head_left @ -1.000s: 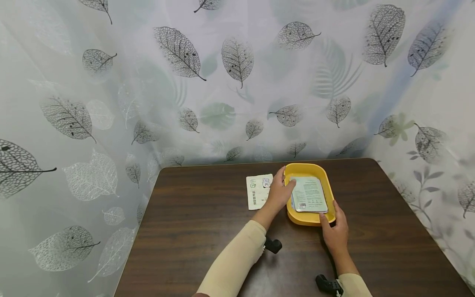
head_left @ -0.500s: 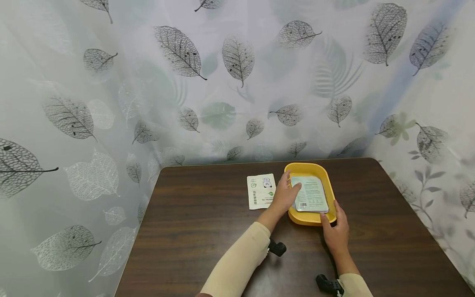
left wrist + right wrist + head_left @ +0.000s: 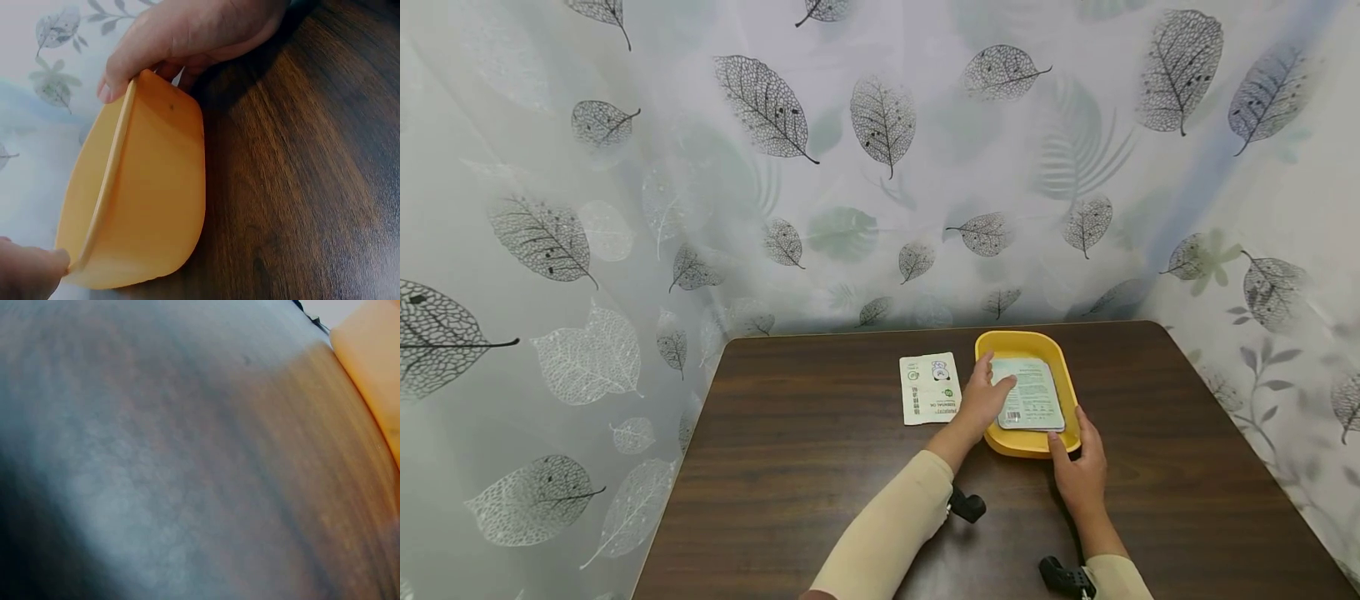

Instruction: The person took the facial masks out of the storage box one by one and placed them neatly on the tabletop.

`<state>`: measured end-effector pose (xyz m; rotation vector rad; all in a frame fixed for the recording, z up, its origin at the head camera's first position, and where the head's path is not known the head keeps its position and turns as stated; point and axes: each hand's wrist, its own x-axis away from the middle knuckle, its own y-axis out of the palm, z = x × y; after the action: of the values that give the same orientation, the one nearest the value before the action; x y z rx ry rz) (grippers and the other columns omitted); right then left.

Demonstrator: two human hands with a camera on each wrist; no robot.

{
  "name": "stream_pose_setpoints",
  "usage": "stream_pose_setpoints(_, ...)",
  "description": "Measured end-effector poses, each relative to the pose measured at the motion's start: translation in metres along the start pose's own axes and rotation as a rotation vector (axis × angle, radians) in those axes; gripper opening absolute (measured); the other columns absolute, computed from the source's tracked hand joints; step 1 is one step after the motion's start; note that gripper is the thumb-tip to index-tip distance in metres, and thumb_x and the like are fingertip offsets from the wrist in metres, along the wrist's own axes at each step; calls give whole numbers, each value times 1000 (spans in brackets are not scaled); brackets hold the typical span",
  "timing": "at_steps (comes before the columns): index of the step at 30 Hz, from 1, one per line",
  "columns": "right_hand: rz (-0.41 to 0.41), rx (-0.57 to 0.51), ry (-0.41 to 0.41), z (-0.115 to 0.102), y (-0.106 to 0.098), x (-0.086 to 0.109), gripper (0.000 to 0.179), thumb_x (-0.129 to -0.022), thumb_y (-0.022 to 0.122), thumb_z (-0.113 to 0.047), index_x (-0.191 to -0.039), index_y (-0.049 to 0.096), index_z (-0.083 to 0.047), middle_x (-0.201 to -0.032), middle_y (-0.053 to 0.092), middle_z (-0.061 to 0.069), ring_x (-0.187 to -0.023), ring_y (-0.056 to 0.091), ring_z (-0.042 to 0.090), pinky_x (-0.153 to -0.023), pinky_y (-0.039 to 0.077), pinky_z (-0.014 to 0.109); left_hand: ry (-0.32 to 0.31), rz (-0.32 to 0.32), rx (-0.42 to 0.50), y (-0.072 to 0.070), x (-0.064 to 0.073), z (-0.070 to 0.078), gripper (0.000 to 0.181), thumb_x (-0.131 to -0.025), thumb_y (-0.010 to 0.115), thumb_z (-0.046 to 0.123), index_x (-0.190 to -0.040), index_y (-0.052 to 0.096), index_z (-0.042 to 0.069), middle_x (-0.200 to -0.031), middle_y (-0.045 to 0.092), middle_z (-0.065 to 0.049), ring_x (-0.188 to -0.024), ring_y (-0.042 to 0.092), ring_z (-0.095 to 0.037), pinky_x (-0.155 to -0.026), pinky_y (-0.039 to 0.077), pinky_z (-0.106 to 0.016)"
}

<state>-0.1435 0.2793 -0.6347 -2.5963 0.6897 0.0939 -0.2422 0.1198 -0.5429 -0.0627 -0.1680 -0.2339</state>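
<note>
A yellow plastic basket point(image 3: 1067, 367) sits near the far right of the table, with a stack of flat pale-green sachets point(image 3: 1033, 400) lying inside. My left hand point(image 3: 983, 404) reaches over the basket's left rim, index finger extended and thumb spread over the top sachet's left side. With my right hand point(image 3: 1078, 475) I grip the front right corner, thumb at the rim and fingers around the outer wall. The left wrist view shows that right hand point(image 3: 194, 37) on the corner of the basket point(image 3: 156, 187). In the right wrist view, only part of the basket point(image 3: 372, 369) shows.
A cream sachet point(image 3: 928, 387) with printed text and a cartoon figure lies on the brown wood-grain table point(image 3: 805, 458), just left of the basket. Behind the table hangs a leaf-patterned curtain point(image 3: 850, 167). Black wrist cameras point(image 3: 1063, 577) are strapped to both wrists.
My left hand has moved rightward, from the basket's left rim to over its inside, and its thumb lies farther across the top sachet. My right hand stays on the corner.
</note>
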Motion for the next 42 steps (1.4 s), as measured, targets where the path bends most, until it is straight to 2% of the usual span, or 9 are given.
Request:
stream_pose_setpoints(5,4,3,0,1,-1,0,71,-100,62,-28,-162,31,-14,-163,33,22,-151,30,44,-123,21,64,-44,8,2,7,0,0,64,-98,63,37,-157,38,28,-163,39,-8,-150,40,-26,-123,35,-46)
stream_pose_setpoints(12,14,5,-12,2,-1,-1,70,-100,63,-27,-162,32,-13,-162,34,23,-149,31,45,-123,22,65,-62,30,-16,16,2,0,63,-97,64,37,-155,41,29,-162,42,-7,-149,41,-27,-122,34,-47)
stream_pose_setpoints(18,18,6,-16,4,-1,0,71,-100,63,-27,-161,32,-12,-162,34,24,-149,31,45,-123,22,64,-94,31,12,22,3,-1,69,-96,66,37,-157,39,23,-161,42,-8,-146,43,-30,-121,35,-49)
stream_pose_setpoints(23,15,7,-10,5,-1,1,71,-100,63,-27,-162,31,-13,-163,34,23,-150,31,45,-123,22,64,-136,34,27,25,-1,-6,72,-94,69,38,-157,38,23,-160,43,-10,-139,49,-30,-119,38,-49)
stream_pose_setpoints(30,12,2,-19,4,1,0,70,-100,63,-26,-161,32,-13,-162,35,24,-149,32,45,-122,23,64,-179,44,33,26,-4,-6,73,-92,70,38,-157,38,21,-158,44,-11,-137,49,-27,-119,37,-48)
stream_pose_setpoints(36,14,-5,-16,2,1,0,70,-100,63,-25,-161,32,-12,-162,34,24,-149,31,46,-123,22,64,-168,40,37,26,-4,-7,74,-92,71,36,-156,39,20,-157,45,-12,-136,50,-28,-119,38,-49)
stream_pose_setpoints(42,9,0,-16,2,0,0,70,-100,63,-25,-161,32,-13,-162,34,24,-149,31,46,-122,22,65,-140,33,45,26,-5,-8,74,-91,72,33,-156,40,19,-160,42,-12,-143,45,-31,-120,36,-50)
